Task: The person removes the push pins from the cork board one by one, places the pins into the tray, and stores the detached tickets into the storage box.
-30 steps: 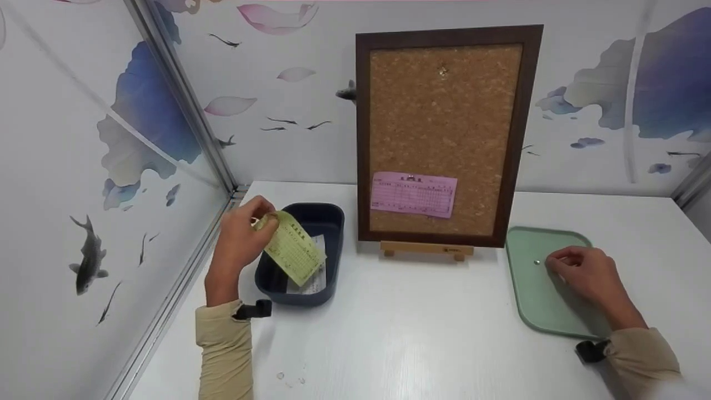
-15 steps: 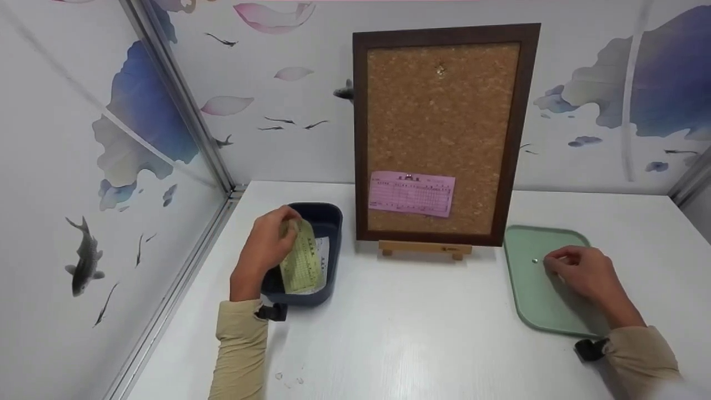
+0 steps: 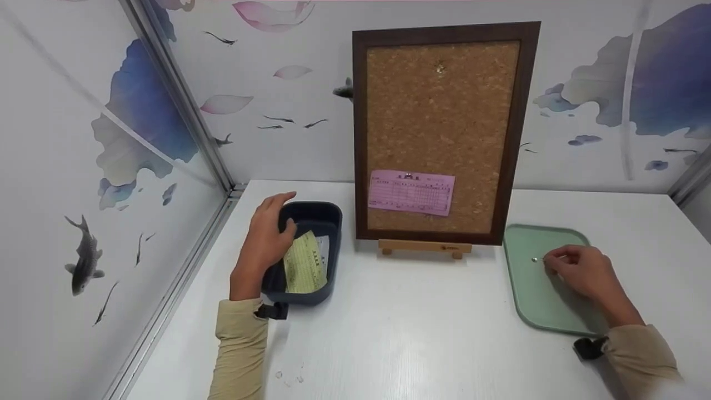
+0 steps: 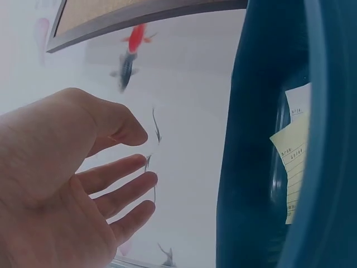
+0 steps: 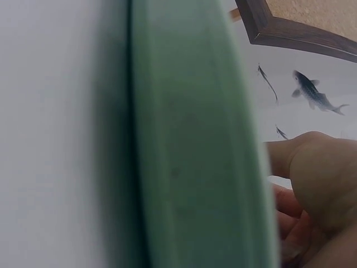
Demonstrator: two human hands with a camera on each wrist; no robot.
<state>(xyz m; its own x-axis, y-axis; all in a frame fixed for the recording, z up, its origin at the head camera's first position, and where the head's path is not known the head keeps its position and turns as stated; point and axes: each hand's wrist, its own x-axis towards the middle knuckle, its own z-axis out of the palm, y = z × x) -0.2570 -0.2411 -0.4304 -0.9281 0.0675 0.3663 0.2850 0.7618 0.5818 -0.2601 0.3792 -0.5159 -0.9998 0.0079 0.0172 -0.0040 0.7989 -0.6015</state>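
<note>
My left hand (image 3: 264, 239), fingers spread, is over the left side of a dark blue bin (image 3: 311, 300) and holds nothing. Beneath it, a yellow-green printed slip (image 3: 305, 264) lies in the bin, partly over a white slip (image 3: 323, 247). In the left wrist view the yellow slip (image 4: 293, 162) shows beyond the bin's wall. On the right, my right hand (image 3: 580, 272) is at a green tray (image 3: 533, 311), thumb and forefinger together, seemingly pinching a tiny silver thumbtack (image 3: 535, 260). The tray's rim hides its fingertips in the right wrist view.
A framed corkboard (image 3: 439, 122) stands on a small wooden easel (image 3: 425, 247) at the back middle. A pink slip (image 3: 411, 194) is pinned low on it, and a small cluster of shiny tacks (image 3: 440, 68) is near its top. Printed wall panels enclose the white table (image 3: 411, 322).
My left hand has moved right over the bin and let go of the yellow-green slip, which now lies inside. My right hand has stayed in place at the tray.
</note>
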